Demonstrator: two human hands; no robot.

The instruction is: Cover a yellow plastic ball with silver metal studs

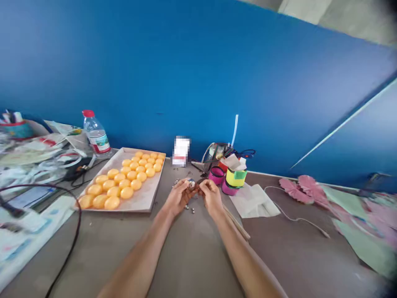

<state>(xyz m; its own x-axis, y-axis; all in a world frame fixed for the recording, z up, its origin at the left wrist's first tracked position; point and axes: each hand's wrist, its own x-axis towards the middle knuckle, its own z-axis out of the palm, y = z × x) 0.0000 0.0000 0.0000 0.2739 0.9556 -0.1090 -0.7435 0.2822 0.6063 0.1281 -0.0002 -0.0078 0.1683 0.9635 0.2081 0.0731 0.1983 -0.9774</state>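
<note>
My left hand (180, 195) is closed around a small shiny silver metal piece (191, 182), which shows between thumb and fingers. Close beside it, my right hand (211, 193) is pinched, fingertips near the metal piece; what it grips is too small and dark to make out. Several tiny silvery parts (192, 210) lie scattered on the grey table (189, 256) around and below the hands. Just beyond my right hand stand a magenta ring-shaped roll (216, 175) and a yellow band (235, 179) with paper pieces on top.
To the left is a shallow tray (143, 199) holding rows of orange balls (113, 191). A plastic bottle (98, 138) with a red cap stands behind it, near cluttered cables. White paper (256, 201), a pale cord (297, 219) and pink petal-shaped pieces (305, 188) lie right. A blue wall (192, 74) rises behind.
</note>
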